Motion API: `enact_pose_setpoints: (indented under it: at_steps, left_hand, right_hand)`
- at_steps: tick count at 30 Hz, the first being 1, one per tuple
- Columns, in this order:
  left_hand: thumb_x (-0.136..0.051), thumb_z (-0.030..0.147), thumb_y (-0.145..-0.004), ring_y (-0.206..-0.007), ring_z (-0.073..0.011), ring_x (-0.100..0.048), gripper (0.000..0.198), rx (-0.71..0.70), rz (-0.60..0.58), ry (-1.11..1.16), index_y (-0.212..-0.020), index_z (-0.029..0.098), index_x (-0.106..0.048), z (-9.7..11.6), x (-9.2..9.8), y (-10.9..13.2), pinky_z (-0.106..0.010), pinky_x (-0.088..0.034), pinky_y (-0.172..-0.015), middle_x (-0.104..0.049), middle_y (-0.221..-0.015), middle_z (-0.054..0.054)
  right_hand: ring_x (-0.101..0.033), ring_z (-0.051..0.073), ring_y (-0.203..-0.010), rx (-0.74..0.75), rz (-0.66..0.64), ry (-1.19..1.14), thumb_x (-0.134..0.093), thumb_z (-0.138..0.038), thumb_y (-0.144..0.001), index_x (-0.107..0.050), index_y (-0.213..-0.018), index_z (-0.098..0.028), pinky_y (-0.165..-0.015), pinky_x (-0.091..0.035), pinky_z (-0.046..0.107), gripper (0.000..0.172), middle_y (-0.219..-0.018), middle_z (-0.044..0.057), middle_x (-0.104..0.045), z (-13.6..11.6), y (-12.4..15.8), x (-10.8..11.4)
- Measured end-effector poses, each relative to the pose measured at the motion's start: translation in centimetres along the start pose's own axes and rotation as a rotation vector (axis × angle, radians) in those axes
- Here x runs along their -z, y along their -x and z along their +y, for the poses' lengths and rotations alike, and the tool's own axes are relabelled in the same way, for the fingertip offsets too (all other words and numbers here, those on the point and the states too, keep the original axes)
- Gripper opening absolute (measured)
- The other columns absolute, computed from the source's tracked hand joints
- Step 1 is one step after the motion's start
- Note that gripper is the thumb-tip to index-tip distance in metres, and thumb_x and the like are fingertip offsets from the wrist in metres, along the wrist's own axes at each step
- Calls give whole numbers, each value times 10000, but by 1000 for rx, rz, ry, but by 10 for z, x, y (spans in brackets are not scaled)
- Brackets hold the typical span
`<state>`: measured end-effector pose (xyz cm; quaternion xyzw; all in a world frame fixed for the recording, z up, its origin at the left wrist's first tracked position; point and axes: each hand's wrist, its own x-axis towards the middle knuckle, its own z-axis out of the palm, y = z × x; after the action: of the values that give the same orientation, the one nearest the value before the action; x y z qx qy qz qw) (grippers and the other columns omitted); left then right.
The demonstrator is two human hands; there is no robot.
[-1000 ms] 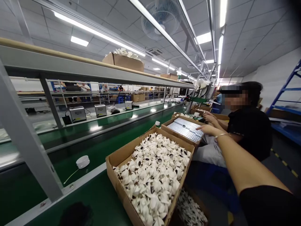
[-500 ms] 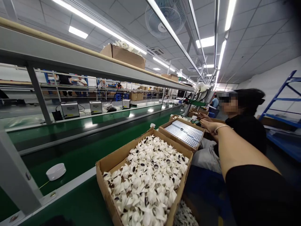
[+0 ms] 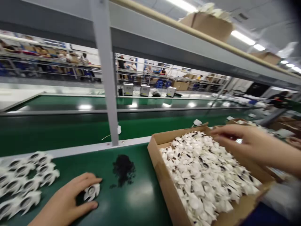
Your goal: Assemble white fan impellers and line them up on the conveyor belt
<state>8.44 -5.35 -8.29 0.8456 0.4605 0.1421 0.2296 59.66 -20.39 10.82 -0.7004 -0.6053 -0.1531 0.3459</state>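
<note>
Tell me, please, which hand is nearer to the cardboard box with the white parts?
Right. The right hand is over the cardboard box, above the white parts inside it. The left hand is outside the box, to its left on the green conveyor belt, on one white part.

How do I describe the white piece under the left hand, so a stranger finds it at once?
On the green conveyor belt, left of the cardboard box, lies a small black heap. Just left of it, the person's left hand touches one white finned piece. Unlike the similar pieces further left, this one sits alone under the hand.
</note>
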Motion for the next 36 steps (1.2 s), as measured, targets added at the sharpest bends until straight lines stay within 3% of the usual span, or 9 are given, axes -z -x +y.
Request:
enact_pose_setpoints:
  at_steps: [2, 6, 9, 12, 18, 21, 27, 32, 36]
  left_hand:
    - [-712, 457, -771, -1192, -257, -598, 404, 10, -109, 64, -1171, 411, -678, 4, 9, 1, -297, -485, -981, -615, -1333, 30]
    - [-683, 395, -806, -1163, -239, -596, 390, -27, -118, 117, -1193, 345, -664, 16, 20, 0, -306, -468, -981, -625, -1287, -7]
    - [-739, 338, -768, -1150, -233, -590, 434, -75, -83, 146, -1194, 317, -660, 15, 18, 7, -331, -453, -1002, -638, -1238, -11]
    - [-797, 303, -719, -1140, -237, -585, 535, -102, -52, 184, -1230, 307, -638, 8, 12, 10, -352, -455, -1003, -641, -1218, -16]
    - [-838, 322, -689, -1136, -298, -576, 698, -106, -52, 187, -1331, 253, -572, 4, 7, 7, -445, -472, -988, -657, -1231, -55]
    - [-843, 363, -681, -1166, -318, -562, 763, -90, -44, 207, -1369, 233, -539, 5, 6, 9, -462, -460, -1012, -624, -1278, -87]
    - [-623, 427, -866, -1156, -292, -577, 613, 55, 94, 400, -1412, 196, -469, 9, 13, 14, -406, -478, -950, -586, -1291, -120]
    - [-510, 355, -928, -916, -199, -614, 364, 148, 333, 531, -1259, 216, -572, 11, 22, 13, -361, -484, -867, -644, -1112, -64]
    - [-506, 367, -934, -850, -174, -607, 287, 161, 388, 634, -1144, 217, -633, 9, 24, 11, -327, -493, -798, -663, -1042, -46]
  right_hand:
    - [-685, 205, -787, 253, -450, 49, -683, -437, -852, -773, -1024, -277, -615, -520, 322, 252, -955, 95, -724, -60, -14, -40]
    - [-638, 205, -1069, 377, -833, 233, -519, -303, -942, -686, -1207, -235, -895, -517, 332, 321, -1179, 98, -672, -166, -51, -136]
    - [-682, 286, -925, 369, -958, 368, -625, -214, -820, -751, -961, -115, -776, -544, 397, 214, -955, 180, -710, -220, -68, -195]
    - [-671, 247, -683, 453, -1088, 384, -720, -257, -714, -734, -708, -147, -622, -536, 340, 111, -674, 101, -677, -265, -68, -231]
    - [-598, 257, -1107, 579, -978, 431, -632, -273, -895, -604, -1262, -170, -912, -516, 404, 383, -1281, 134, -597, -340, -82, -302]
    - [-591, 238, -1112, 519, -970, 489, -610, -360, -943, -559, -1284, -175, -924, -524, 462, 391, -1300, 106, -564, -349, -92, -331]
    - [-626, 231, -962, 491, -909, 342, -647, -278, -871, -490, -1296, -111, -820, -523, 362, 483, -1219, 150, -588, -337, -56, -297]
    - [-628, 201, -983, 373, -717, -174, -533, -318, -919, -570, -1173, -214, -860, -511, 320, 277, -1090, 58, -657, -301, 34, -222]
    - [-660, 217, -997, 129, -446, -451, -641, -298, -856, -634, -1006, -220, -857, -556, 345, 169, -1094, 78, -670, -275, 105, -211]
